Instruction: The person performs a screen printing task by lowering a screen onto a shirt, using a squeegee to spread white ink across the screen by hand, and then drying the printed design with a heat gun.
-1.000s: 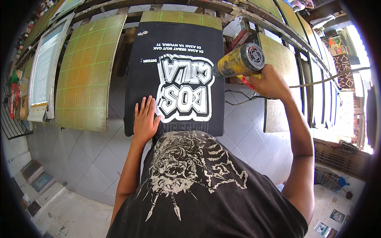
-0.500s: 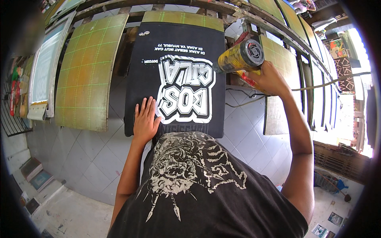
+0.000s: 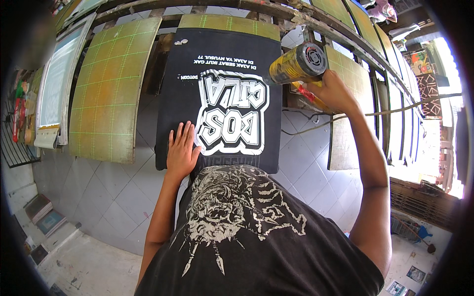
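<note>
Black fabric with a large white print is stretched over a board in front of me. My left hand lies flat on its near left part, fingers extended, beside the print's edge. A yellow and black heat gun is in my right hand, fingers wrapped round its handle. Its nozzle points left over the fabric's right edge, by the upper part of the print. The right fingertips are partly hidden behind the handle.
Yellowish gridded boards stand at left and right on a wooden rack. A framed screen leans at far left. The cable runs off to the right. Grey tiles cover the floor.
The heat gun and my right hand have shifted slightly up and to the left. My left hand stays flat on the fabric.
</note>
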{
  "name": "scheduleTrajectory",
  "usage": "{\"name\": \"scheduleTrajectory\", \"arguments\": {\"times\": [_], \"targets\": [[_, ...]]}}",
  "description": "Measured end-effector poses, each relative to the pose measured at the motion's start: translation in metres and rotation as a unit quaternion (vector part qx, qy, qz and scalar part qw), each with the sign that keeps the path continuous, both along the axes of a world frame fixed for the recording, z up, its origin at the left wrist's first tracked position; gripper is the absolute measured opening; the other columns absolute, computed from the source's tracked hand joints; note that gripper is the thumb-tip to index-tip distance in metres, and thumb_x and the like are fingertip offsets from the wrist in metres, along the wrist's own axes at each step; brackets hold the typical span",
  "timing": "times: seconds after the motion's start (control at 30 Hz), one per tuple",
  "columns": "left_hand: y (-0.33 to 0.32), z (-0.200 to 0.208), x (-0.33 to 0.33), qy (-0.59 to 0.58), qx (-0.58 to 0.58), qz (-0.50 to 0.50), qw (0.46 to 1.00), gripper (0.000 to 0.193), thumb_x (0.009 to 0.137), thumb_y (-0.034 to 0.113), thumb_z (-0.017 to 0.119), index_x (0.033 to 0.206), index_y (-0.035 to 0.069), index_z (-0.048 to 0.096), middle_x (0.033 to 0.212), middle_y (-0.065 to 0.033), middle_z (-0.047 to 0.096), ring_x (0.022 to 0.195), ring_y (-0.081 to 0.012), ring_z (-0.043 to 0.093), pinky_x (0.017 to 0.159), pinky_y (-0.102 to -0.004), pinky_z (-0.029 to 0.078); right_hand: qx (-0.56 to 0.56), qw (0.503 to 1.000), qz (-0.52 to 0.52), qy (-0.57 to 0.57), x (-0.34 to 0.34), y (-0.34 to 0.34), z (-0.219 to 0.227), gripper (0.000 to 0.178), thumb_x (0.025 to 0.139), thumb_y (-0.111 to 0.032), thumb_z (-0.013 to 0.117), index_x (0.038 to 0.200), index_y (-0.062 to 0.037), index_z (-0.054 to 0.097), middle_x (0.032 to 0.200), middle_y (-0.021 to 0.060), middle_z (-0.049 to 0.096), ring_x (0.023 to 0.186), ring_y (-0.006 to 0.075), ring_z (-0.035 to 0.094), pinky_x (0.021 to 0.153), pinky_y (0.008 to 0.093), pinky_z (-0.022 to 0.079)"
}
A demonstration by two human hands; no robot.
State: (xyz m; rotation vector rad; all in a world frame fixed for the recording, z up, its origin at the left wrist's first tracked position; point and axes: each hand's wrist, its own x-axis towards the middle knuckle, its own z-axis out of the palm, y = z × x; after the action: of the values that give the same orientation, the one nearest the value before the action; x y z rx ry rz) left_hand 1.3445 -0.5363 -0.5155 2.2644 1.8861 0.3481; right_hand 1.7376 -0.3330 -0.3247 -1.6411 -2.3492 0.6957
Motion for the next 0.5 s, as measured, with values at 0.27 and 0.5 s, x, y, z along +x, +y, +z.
{"name": "scheduleTrajectory", "arguments": {"times": [0.27, 0.5], "targets": [[0.0, 0.003, 0.001, 0.002, -0.001, 0.0, 1.0, 0.068, 0.098, 0.034, 0.053, 0.154, 0.001, 0.034, 0.159, -0.0157, 0.036, 0.151, -0.033, 0.027, 0.122, -0.054, 0.016, 0.032, 0.999, 0.025, 0.005, -0.004, 0.008, -0.002, 0.037, 0.089, -0.026, 0.07, 0.12, -0.0056, 0.069, 0.108, 0.022, 0.071, 0.1, 0.0381, 0.068, 0.09, 0.0443, 0.052], [0.001, 0.002, 0.001, 0.006, 0.003, 0.0, 1.0, 0.068, 0.098, 0.033, 0.054, 0.154, 0.0, 0.034, 0.16, -0.0154, 0.036, 0.151, -0.0325, 0.027, 0.122, -0.0538, 0.016, 0.048, 0.998, 0.029, -0.021, -0.011, 0.019, -0.005, 0.042, 0.089, -0.031, 0.072, 0.112, 0.003, 0.069, 0.1, 0.0277, 0.07, 0.094, 0.0412, 0.068, 0.084, 0.0454, 0.053]]}}
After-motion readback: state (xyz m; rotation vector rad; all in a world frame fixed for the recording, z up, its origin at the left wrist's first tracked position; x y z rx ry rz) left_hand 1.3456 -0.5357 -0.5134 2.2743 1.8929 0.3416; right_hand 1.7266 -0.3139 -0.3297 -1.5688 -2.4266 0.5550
